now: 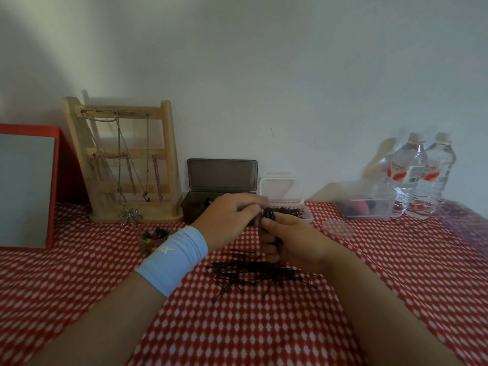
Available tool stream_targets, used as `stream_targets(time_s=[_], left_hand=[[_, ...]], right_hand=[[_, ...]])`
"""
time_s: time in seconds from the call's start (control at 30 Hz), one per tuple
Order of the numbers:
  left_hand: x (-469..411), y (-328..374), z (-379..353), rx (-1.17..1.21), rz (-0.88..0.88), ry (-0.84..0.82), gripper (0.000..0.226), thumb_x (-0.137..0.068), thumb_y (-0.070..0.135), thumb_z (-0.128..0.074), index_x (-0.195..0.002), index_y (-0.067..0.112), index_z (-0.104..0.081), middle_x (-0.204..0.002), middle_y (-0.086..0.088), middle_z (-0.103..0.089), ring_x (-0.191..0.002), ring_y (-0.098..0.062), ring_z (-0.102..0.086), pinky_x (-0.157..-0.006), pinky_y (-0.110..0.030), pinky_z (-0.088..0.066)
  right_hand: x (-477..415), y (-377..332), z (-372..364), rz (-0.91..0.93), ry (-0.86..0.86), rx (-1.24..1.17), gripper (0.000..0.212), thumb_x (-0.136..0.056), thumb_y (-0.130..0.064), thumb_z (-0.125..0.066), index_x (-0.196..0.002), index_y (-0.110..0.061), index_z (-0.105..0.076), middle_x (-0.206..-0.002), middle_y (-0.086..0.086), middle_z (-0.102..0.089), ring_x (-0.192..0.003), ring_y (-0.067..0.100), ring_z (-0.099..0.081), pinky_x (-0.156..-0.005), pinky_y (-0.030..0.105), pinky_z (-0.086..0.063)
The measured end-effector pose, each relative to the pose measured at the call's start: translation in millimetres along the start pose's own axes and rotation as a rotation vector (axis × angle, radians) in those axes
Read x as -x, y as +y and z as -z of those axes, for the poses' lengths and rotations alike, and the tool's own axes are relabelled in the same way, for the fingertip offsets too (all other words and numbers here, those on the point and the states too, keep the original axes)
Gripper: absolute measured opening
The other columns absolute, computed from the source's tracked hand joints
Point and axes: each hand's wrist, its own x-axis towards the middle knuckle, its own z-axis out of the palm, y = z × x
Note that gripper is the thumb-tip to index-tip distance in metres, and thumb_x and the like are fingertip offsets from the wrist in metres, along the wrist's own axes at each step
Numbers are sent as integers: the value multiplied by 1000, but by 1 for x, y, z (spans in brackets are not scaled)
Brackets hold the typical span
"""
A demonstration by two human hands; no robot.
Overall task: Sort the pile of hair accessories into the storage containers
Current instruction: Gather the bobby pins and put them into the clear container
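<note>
Pile of hairpins (253, 273): dark, thin pins lie loosely crossed on the table (237, 326), lower centre of the frame, just below both hands.
Bundle of pins (269, 214): a small dark bunch stands upright above the pile, at the centre of the frame.
Right hand (287, 241): its fingers are curled round the lower part of the bundle, with the thumb on top.
Left hand (232, 217): its fingers are curled and the tips pinch the upper end of the bundle; a light blue wristband (173, 260) sits on the wrist.
Clear box (303, 212): right behind the hands, lid up, with dark pins inside.
Dark box (192, 207): left of the clear box, with its lid raised against the wall.
Clear container (369, 204): to the right, holding blurred coloured items; a round clear lid (339, 228) lies in front of it.
Small bowl (153, 235): left of the left hand, holding small coloured pieces.
Wooden stand (124, 165): left of centre, hung with chains.
Water bottles (422, 175): two, at the far right.
Red-framed mirror (26, 186): at the left edge.
</note>
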Motion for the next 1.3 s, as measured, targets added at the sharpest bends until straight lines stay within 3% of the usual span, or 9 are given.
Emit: stream_targets(time_s=[0.13,0.27,0.4,0.47,0.53,0.63,0.8,1.1,1.3], left_hand=[[-18,7,5,10,-24,-11,30,-102,24,-44,-121,22,-68,-128,10,-64,-119,0,-56,-110,-27,-39],[-49,7,3,158,-26,110,29,-103,19,-41,-119,21,-66,-113,6,-71,-106,-3,-65,-102,-36,-49],[-77,-4,-6,17,12,96,31,-103,22,-39,-121,22,-65,-112,7,-70,-109,-6,-63,-102,-33,-48],[-85,-12,-14,-70,34,70,32,-103,24,-39,-124,22,-63,-119,6,-68,-115,-9,-60,-103,-28,-45],[-91,-21,-22,-127,50,50,32,-103,24,-40,-127,23,-62,-127,5,-64,-119,-12,-57,-101,-24,-41],[-95,-35,-34,-167,84,0,34,-103,26,-41,-133,24,-58,-135,3,-59,-123,-15,-53,-106,-26,-39],[-93,-54,-43,-267,51,-162,33,-103,29,-37,-129,29,-57,-123,0,-64,-110,-18,-59,-98,-41,-47],[-91,-54,-53,-665,-77,-224,47,-104,37,-29,-145,20,-42,-152,4,-39,-142,-14,-28,-115,-31,-16],[-90,-56,-66,-656,-131,-178,55,-103,45,-27,-154,22,-23,-158,3,-31,-145,-12,-25,-121,-31,-11]], right_hand=[[-2,-18,13,-33,39,142,22,-109,-21,-37,-92,-14,-49,-70,0,-42,-57,11,-38,-54,25,-33],[-9,-56,34,-61,191,683,19,-107,-25,-42,-96,-13,-52,-72,0,-48,-59,13,-43,-54,27,-39],[-37,-80,56,-144,260,1002,14,-103,-18,-40,-104,-12,-53,-78,0,-46,-61,12,-42,-53,24,-37],[-50,-78,65,-149,246,1217,17,-103,-14,-37,-112,-12,-52,-94,-1,-55,-78,11,-52,-69,23,-46],[-61,-67,74,-157,225,1358,27,-102,-13,-37,-125,-12,-52,-122,8,-61,-105,22,-59,-93,37,-49],[-74,-46,84,-173,137,1509,38,-97,-5,-44,-134,-15,-49,-134,9,-57,-115,26,-57,-100,40,-47],[-74,-39,94,-30,139,1523,36,-99,-8,-51,-132,-20,-58,-123,3,-58,-110,20,-56,-97,30,-43],[-55,-40,125,130,303,1271,29,-94,-13,-67,-120,-25,-73,-106,-13,-75,-85,-13,-60,-77,-1,-40],[-53,-42,127,145,308,1192,35,-92,-2,-64,-109,-29,-78,-100,-17,-75,-86,-17,-63,-73,-2,-44]])
